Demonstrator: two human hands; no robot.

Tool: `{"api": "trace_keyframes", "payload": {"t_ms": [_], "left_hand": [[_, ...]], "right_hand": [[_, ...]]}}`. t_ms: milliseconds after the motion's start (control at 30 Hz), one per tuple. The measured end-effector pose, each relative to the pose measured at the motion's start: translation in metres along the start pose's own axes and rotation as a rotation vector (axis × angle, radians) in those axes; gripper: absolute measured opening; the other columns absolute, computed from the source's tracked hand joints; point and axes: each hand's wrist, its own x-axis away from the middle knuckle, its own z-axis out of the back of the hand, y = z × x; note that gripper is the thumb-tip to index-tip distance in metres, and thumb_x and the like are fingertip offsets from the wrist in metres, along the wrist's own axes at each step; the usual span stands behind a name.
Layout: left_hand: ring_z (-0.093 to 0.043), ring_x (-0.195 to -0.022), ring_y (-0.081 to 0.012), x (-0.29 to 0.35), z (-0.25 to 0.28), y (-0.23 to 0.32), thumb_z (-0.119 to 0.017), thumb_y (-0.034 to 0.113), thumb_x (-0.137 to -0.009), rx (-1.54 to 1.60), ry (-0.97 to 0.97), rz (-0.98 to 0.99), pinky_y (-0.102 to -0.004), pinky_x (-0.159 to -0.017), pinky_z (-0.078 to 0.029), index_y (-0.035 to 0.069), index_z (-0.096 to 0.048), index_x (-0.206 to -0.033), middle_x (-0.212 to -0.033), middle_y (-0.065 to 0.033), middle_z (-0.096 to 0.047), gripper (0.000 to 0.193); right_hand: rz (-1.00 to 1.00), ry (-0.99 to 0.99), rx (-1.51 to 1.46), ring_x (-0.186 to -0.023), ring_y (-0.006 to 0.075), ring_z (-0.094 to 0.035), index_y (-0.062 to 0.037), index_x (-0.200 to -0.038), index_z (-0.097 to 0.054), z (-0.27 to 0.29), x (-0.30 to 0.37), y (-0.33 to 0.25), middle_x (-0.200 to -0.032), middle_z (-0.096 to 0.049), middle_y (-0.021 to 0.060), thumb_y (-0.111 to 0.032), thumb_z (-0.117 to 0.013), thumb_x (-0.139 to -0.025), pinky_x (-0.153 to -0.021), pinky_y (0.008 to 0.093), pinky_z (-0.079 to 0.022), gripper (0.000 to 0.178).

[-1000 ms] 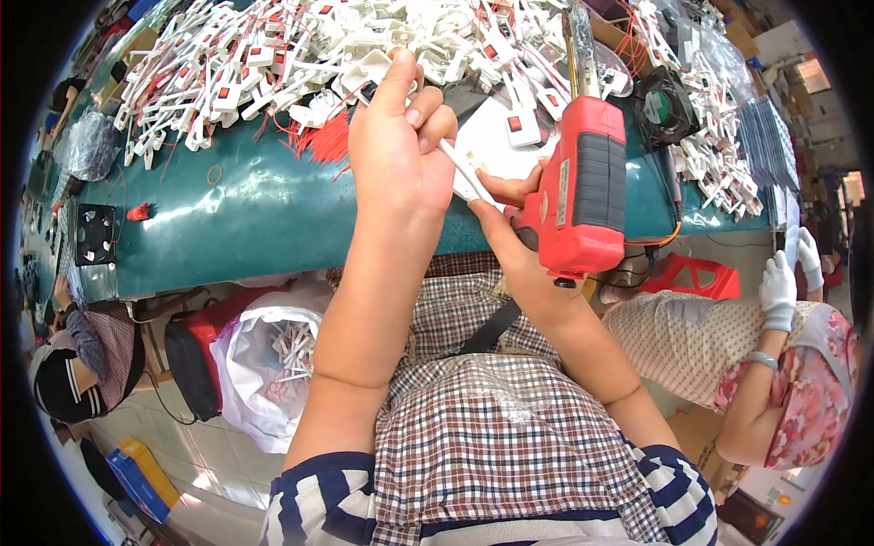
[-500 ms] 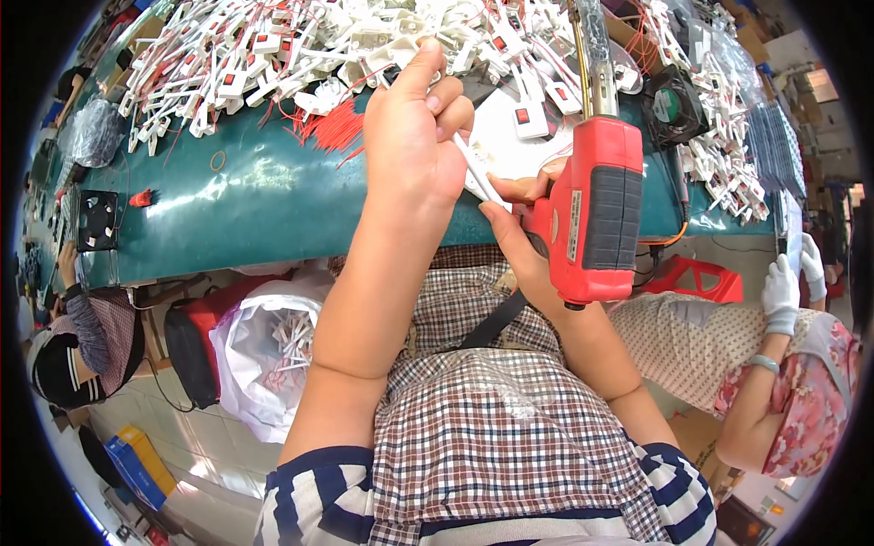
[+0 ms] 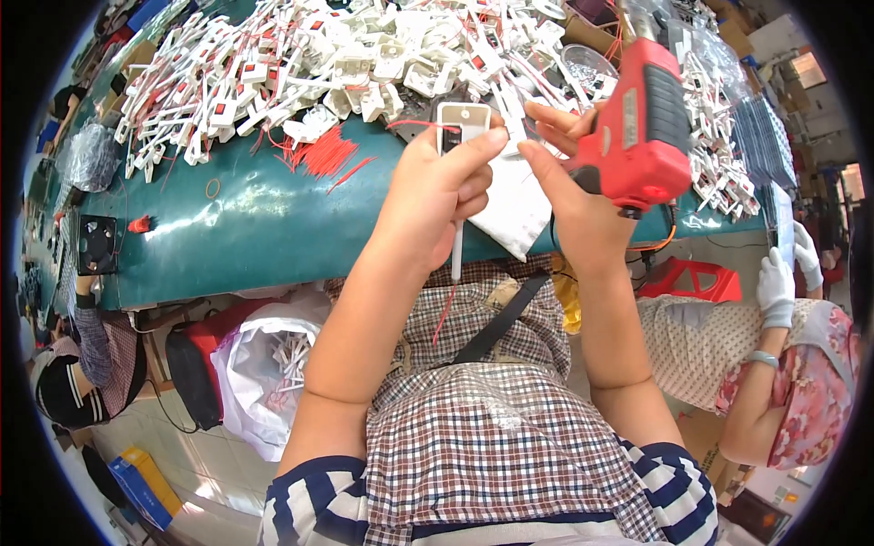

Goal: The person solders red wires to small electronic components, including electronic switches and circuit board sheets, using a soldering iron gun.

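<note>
My left hand [image 3: 443,182] is closed around a small white plastic switch housing [image 3: 472,116], its hollow side facing up with a black part inside. A red wire [image 3: 411,123] sticks out past its left side. Below the fist a thin white tube [image 3: 457,250] hangs down, with another red wire trailing from its end. My right hand [image 3: 583,196] holds a red-and-black pistol-shaped tool [image 3: 642,127], which looks like a soldering gun; its metal front points away from me. The right thumb and fingertips are apart, just right of the housing. A white sheet [image 3: 514,214] lies under my hands.
A large heap of white switch housings [image 3: 373,68] covers the far side of the green table [image 3: 228,237]. Cut red wires [image 3: 328,155] lie before it. A black fan [image 3: 97,244] stands far left. A white bag [image 3: 264,391] sits below. Gloved co-worker hands [image 3: 778,282] are at right.
My left hand has come down and turned, so the housing shows its hollow side and the tube hangs downward. My right hand has moved up and right with the tool, away from the tube.
</note>
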Motion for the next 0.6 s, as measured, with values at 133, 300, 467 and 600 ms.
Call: {"api": "trace_keyframes", "payload": {"t_ms": [133,300,467,600], "left_hand": [[-0.034,-0.052,-0.0002,0.002,0.005,-0.002,-0.062,0.018,-0.094,0.093,-0.015,0.106,-0.0172,-0.041,-0.020,0.002,-0.059,-0.112,-0.075,0.0065,-0.050,0.024],[-0.031,-0.051,0.0001,0.003,0.005,-0.001,-0.056,0.025,-0.097,0.115,-0.067,0.140,-0.0172,-0.040,-0.018,0.003,-0.060,-0.114,-0.077,0.0064,-0.052,0.028],[-0.028,-0.050,0.0010,0.004,0.004,-0.003,-0.057,0.027,-0.098,0.091,-0.132,0.178,-0.0171,-0.040,-0.016,0.004,-0.061,-0.113,-0.076,0.0081,-0.050,0.028],[-0.026,-0.050,0.0014,0.006,0.002,-0.002,-0.057,0.029,-0.098,0.042,-0.126,0.218,-0.0168,-0.041,-0.015,0.004,-0.063,-0.116,-0.075,0.0101,-0.047,0.031]], "right_hand": [[0.030,-0.077,0.029,-0.092,0.0158,-0.066,0.0013,-0.105,-0.054,-0.002,0.000,0.004,-0.098,-0.068,0.0087,0.005,-0.074,-0.080,-0.080,0.0310,-0.050,0.032],[0.101,-0.210,0.185,-0.090,0.0179,-0.069,0.0004,-0.106,-0.044,0.005,-0.003,0.011,-0.090,-0.070,0.0104,0.008,-0.072,-0.080,-0.087,0.0325,-0.052,0.039],[0.088,-0.099,-0.038,-0.090,0.0191,-0.066,0.0023,-0.103,-0.057,-0.004,0.002,0.020,-0.089,-0.068,0.0081,0.008,-0.069,-0.082,-0.094,0.0390,-0.053,0.025],[0.168,-0.147,0.029,-0.092,0.0177,-0.066,0.0011,-0.105,-0.057,-0.002,0.004,0.025,-0.092,-0.066,0.0065,0.007,-0.068,-0.084,-0.091,0.0355,-0.054,0.024]]}}
